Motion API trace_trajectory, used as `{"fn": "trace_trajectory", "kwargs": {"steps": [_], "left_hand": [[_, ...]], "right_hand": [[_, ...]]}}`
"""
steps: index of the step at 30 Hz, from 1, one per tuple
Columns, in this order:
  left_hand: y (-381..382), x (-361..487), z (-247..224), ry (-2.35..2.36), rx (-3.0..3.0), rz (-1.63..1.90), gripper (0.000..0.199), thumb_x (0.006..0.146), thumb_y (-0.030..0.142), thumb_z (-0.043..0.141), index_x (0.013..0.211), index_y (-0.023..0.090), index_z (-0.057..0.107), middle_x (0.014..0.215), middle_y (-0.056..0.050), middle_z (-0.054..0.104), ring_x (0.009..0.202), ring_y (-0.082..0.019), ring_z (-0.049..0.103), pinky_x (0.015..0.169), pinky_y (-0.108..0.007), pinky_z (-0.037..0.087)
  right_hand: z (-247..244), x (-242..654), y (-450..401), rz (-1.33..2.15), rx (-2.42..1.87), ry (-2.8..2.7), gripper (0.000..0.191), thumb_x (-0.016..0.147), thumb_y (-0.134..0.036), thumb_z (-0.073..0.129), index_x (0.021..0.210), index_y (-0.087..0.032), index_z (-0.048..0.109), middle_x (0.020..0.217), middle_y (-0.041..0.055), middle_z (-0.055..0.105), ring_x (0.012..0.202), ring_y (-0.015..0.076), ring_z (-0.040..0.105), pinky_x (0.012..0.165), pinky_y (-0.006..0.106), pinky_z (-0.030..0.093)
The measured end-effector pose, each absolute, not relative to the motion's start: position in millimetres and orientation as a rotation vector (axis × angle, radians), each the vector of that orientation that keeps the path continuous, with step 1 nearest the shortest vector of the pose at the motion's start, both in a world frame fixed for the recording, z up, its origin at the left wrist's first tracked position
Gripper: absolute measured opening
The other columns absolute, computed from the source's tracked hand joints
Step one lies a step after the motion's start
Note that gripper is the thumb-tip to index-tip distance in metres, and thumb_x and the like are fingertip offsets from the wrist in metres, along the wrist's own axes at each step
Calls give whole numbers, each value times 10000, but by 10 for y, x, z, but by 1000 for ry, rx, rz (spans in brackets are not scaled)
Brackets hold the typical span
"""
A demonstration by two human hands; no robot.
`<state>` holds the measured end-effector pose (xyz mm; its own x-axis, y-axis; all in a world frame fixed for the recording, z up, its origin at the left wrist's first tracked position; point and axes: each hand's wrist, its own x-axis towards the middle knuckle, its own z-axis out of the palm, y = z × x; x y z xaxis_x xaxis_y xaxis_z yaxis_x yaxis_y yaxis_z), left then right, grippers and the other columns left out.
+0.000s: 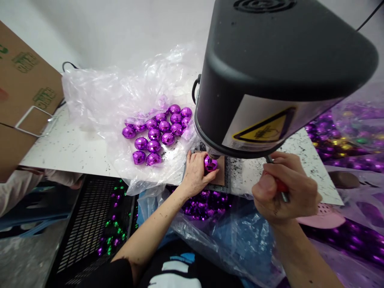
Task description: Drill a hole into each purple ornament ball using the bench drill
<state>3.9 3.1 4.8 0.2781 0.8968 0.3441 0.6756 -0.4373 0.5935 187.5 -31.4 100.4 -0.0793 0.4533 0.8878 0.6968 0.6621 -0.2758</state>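
Faceted purple ball (211, 163) sits directly under the front of the big black machine (270, 72), right beneath its metal tip, on a brown board (221, 173) laid on the white table (90, 150). From where I'm standing, the left hand (196, 173) has it between thumb and fingers, the thumb along the near side and the fingers on the machine's left. Over to the right of the machine, the right hand (286, 188) is wrapped round a metal lever (284, 197) with a red part on it, fingers curled in tight. Left of the machine, a clear plastic bag (105, 96) is spread out, with a cluster of shiny purple balls (164, 127) on and partly under it. Farther left of the machine stands a cardboard box (30, 92), with a wire handle (34, 120) in front of it. Dark flecks (243, 166) are scattered over the tabletop on both sides of the machine. Below and left of the machine there's a black slatted crate (85, 220) with green and purple bits in it, and purple glittery pieces (205, 205) lie just below the table edge nearest the machine. A pink perforated item (324, 216) shows low on the machine's right.
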Motion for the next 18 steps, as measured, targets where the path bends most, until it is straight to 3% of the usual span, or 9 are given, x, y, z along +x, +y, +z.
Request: {"fn": "trace_trajectory", "kwargs": {"steps": [10,18], "left_hand": [[41,44,36,1440,2204,930,416,854,321,706,1195,182,511,1149,-107,624,1112,-281,567,1087,-499,386],[30,52,51,1427,2207,959,407,873,347,699,1197,188,509,1156,-103,614,1136,-276,559,1089,-485,393]], "right_hand": [[844,1816,-255,-332,-933,-1579,105,852,-227,574,941,-174,594,682,-14,475,652,83,454,864,353,549],[539,1837,-146,-346,-936,-1622,88,821,-169,574,907,-189,577,669,-18,512,758,117,546,763,305,533]]}}
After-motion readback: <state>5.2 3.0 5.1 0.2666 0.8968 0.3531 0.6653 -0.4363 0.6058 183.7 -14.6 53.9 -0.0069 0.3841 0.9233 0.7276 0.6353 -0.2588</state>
